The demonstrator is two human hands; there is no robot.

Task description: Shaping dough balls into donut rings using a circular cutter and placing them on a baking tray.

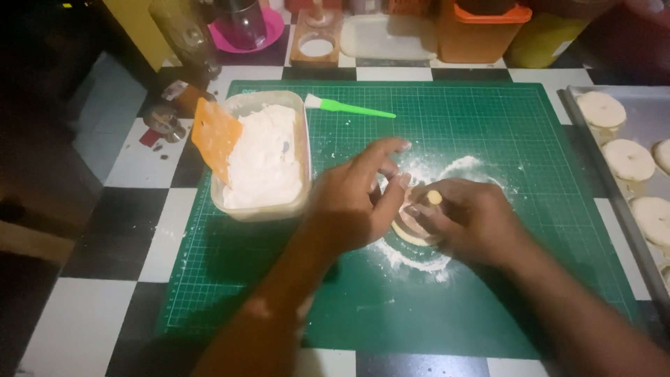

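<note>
A round wooden press with a small knob (433,197) sits on a flat disc of pale dough (403,234) in a patch of flour on the green cutting mat (488,293). My right hand (467,220) grips the press from the right, fingers wrapped around it. My left hand (359,199) rests at the press's left side, fingers loosely apart and touching its edge near the dough.
A plastic tub of flour (264,162) with an orange scraper (216,136) stands left of my hands. A green brush (345,107) lies at the mat's far edge. A metal tray (631,181) at right holds several dough rounds (628,159). Containers line the back.
</note>
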